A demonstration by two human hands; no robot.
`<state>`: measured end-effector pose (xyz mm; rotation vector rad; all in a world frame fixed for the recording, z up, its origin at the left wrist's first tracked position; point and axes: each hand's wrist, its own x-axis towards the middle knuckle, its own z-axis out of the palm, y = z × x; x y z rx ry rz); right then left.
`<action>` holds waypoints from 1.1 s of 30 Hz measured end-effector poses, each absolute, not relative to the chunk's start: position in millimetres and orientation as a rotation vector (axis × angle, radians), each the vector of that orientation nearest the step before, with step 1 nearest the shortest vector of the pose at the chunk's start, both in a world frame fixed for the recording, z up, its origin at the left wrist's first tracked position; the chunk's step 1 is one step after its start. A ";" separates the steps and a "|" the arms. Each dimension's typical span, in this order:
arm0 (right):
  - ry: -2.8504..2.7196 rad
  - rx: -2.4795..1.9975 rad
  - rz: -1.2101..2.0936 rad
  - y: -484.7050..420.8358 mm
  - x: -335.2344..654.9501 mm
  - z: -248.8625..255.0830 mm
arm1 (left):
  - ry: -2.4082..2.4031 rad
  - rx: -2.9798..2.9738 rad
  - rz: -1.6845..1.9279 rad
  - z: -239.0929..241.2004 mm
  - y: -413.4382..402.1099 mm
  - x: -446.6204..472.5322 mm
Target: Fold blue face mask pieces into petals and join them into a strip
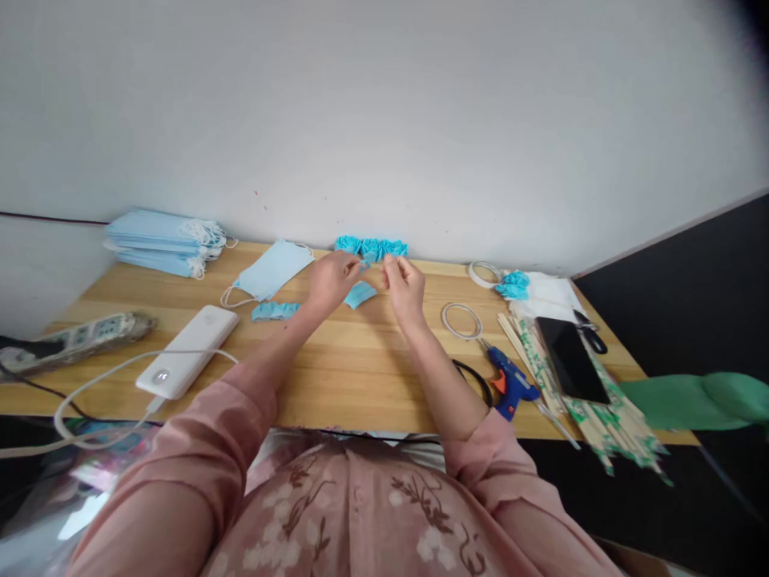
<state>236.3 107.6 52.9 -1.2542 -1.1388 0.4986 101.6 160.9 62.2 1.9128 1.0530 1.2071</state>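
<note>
Wooden tabletop (pixel 354 385) set against a pale grey wall (pixel 384 120), seen from above, with a person's two bare hands near the far edge. The left hand (pixel 334 280) is narrowed to a pinch, its fingertips on a small blue piece (pixel 368 259) held between the two hands. The right hand (pixel 404 287) stands opposite, fingers curled in toward the thumb; whether it grips anything cannot be told. Just beyond the hands, along the wall, lies a row of crinkled blue rosettes (pixel 396 248); on the near side, between the wrists, a flat blue cutting (pixel 360 295) rests on the wood. To the left of the hands: a single face mask (pixel 271 270) with white ear loops, a pleated blue strip (pixel 275 311) just nearer than it, and, at the far left, a stack of masks (pixel 153 240). Near left: a white power bank (pixel 187 353) with a cable plugged in, and a power strip (pixel 108 328). To the right: a roll of white tape (pixel 484 275), a crumpled blue bunch (pixel 513 285) touching white sheets (pixel 544 298), and a thin ring (pixel 461 320). Near right: a blue glue gun (pixel 509 383) and a dark phone (pixel 572 359), the phone lying across green-printed paper-wrapped sticks (pixel 613 429).
</note>
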 end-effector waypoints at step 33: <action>-1.183 -1.326 0.385 116.7 243.5 8.5 | 1.005 1.921 1.342 50.1 186.7 97.8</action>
